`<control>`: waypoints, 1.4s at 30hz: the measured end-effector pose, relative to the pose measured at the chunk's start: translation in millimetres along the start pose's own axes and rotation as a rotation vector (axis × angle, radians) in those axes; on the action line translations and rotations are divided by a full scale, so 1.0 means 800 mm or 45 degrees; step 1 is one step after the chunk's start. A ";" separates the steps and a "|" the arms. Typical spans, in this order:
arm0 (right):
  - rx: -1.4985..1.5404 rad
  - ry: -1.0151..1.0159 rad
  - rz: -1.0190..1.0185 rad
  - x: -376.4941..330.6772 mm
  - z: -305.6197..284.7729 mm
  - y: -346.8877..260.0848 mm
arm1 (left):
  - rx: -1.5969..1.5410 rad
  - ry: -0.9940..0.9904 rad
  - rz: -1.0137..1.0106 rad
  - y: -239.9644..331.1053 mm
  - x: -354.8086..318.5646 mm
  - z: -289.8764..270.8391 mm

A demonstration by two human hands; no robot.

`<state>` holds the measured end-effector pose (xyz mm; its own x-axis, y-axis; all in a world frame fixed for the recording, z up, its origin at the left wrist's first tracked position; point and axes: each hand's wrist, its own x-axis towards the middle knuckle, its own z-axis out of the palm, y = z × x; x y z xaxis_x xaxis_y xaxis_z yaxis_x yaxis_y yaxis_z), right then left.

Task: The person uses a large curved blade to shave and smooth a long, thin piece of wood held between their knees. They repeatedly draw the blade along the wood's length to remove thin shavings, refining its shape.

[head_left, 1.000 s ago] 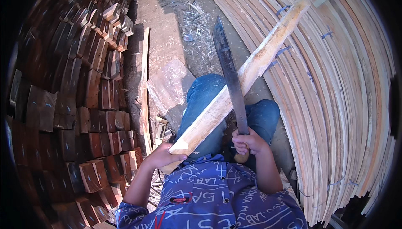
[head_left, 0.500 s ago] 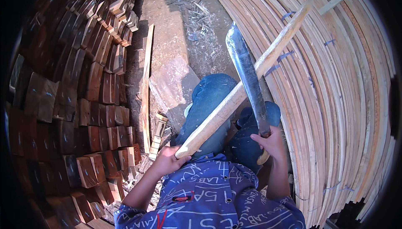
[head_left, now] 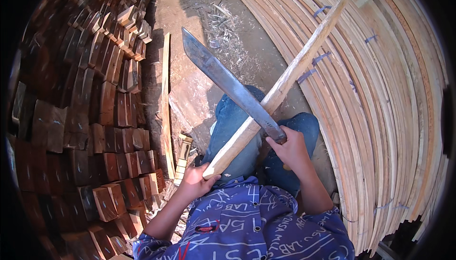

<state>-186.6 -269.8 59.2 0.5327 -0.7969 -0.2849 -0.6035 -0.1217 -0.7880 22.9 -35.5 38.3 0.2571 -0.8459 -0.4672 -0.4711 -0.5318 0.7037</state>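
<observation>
My left hand (head_left: pixel 195 181) grips the near end of a long pale wooden stick (head_left: pixel 289 77) that slants up to the right over my knees. My right hand (head_left: pixel 290 149) holds the handle of a big dark metal machete (head_left: pixel 223 79). Its blade points up and to the left and crosses over the stick near the stick's lower third. I sit on the ground in blue jeans (head_left: pixel 228 127) and a blue printed shirt.
A curved stack of reddish-brown wood blocks (head_left: pixel 95 108) fills the left side. Bundles of long pale wooden slats (head_left: pixel 380 93) tied with blue bands fill the right. A thin plank (head_left: pixel 165 103) and wood chips (head_left: pixel 223 22) lie on the dirt floor ahead.
The machete has swung from upright on the right to leaning left across the stick. My right hand has moved slightly left, and the stick stays in my left hand.
</observation>
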 end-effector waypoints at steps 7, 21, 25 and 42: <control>0.085 0.159 0.211 0.024 -0.052 0.009 | 0.075 0.101 0.052 -0.001 -0.005 0.013; 0.003 0.185 -0.031 0.010 -0.034 0.005 | 0.045 0.246 0.078 -0.001 -0.009 0.025; 0.072 0.139 0.094 0.007 -0.027 0.006 | 0.103 0.243 0.144 0.007 -0.006 0.021; -0.042 -0.002 -0.061 -0.042 0.000 0.045 | 0.095 0.224 0.082 0.000 -0.016 0.029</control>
<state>-226.5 -247.0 40.2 0.5621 -0.7890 -0.2482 -0.5968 -0.1791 -0.7821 -0.1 -23.6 32.3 0.3651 -0.8753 -0.3171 -0.5507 -0.4777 0.6845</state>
